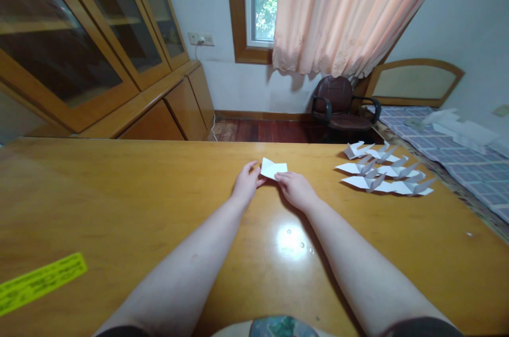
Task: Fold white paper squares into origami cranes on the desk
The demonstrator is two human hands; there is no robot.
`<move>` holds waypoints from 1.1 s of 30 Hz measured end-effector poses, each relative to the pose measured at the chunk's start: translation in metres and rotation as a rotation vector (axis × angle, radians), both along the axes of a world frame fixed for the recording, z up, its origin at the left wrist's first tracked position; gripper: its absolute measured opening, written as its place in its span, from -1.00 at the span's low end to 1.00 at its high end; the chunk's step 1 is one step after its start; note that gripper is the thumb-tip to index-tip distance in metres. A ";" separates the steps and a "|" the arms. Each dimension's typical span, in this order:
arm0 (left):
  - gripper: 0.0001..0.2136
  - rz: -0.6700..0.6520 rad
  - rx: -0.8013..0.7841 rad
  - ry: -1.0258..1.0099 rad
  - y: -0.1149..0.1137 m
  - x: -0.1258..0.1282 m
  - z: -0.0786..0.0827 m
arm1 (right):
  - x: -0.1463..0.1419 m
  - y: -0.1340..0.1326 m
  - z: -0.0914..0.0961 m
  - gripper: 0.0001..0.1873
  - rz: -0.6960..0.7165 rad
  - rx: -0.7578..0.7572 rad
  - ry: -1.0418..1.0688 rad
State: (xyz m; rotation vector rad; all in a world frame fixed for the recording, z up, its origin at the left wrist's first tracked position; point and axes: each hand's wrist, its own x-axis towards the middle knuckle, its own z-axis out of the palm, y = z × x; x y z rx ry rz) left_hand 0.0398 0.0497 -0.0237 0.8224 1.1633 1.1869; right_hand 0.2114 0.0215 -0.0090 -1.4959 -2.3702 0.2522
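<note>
Two hands are working at one small folded paper (271, 169), which I am seeing through the head camera near the middle of the desk's far edge. The left hand (246, 182) is curving half open at the paper's left edge; I cannot tell whether it is gripping. The right hand (293, 187) is closing its fingers over the near right corner, holding it. Farther right, white paper birds (358, 182) are sitting in three rows on the desk (159, 183). Beyond that edge, a maroon chair (338, 98) is standing below a pink curtain (345, 8).
</note>
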 end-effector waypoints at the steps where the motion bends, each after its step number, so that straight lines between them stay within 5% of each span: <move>1: -0.65 -0.015 0.008 -0.045 -0.001 0.000 0.002 | 0.001 0.001 0.000 -0.62 -0.048 0.003 0.023; 5: -0.60 -0.064 0.069 -0.040 -0.001 -0.002 0.003 | 0.006 0.002 -0.002 -0.64 -0.192 -0.016 0.203; 11: -0.36 -0.018 0.181 0.148 0.007 -0.003 -0.010 | 0.010 0.011 -0.011 -0.68 -0.275 -0.152 0.820; 16: -0.50 -0.208 0.285 0.007 0.004 0.000 -0.010 | 0.008 0.016 -0.017 -0.67 -0.261 -0.308 1.028; 20: -0.46 -0.187 0.268 0.169 0.002 -0.002 -0.010 | 0.006 0.016 -0.019 -0.69 -0.332 -0.340 0.897; 26: -0.23 -0.145 0.327 0.787 -0.001 -0.009 -0.007 | 0.008 0.015 -0.014 -0.81 -0.381 -0.247 0.400; 33: -0.52 -0.259 0.372 1.262 -0.011 -0.007 0.005 | 0.007 0.013 -0.009 -0.48 -0.295 -0.047 0.138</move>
